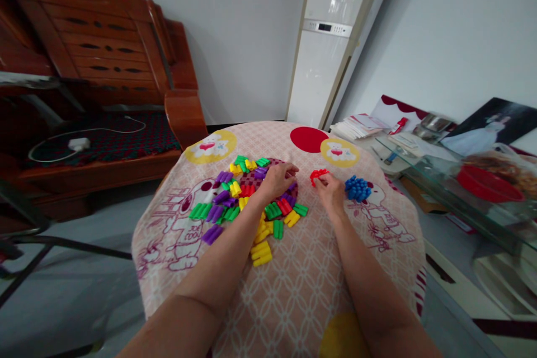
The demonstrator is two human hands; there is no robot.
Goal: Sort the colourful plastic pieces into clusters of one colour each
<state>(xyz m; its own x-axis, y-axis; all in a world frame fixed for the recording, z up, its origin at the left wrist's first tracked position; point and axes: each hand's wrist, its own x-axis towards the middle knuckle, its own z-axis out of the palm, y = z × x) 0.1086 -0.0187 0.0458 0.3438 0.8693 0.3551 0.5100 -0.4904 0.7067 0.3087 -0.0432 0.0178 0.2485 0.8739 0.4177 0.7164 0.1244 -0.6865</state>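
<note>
A heap of small plastic building pieces (247,196) in green, purple, yellow and red lies on a round table under a pink cartoon cloth (293,279). My left hand (277,179) rests on the heap's far right side, fingers curled down over the pieces. My right hand (329,187) is just right of the heap, pinching a cluster of red pieces (318,175) at its fingertips. A joined clump of blue pieces (357,188) lies on the cloth right beside my right hand.
A dark wooden bench (104,67) with a white charger and cable (79,144) stands at the left. A tall white air conditioner (331,39) is behind the table. A glass side table (461,190) with papers, a red bowl (486,183) and a photo stands at the right.
</note>
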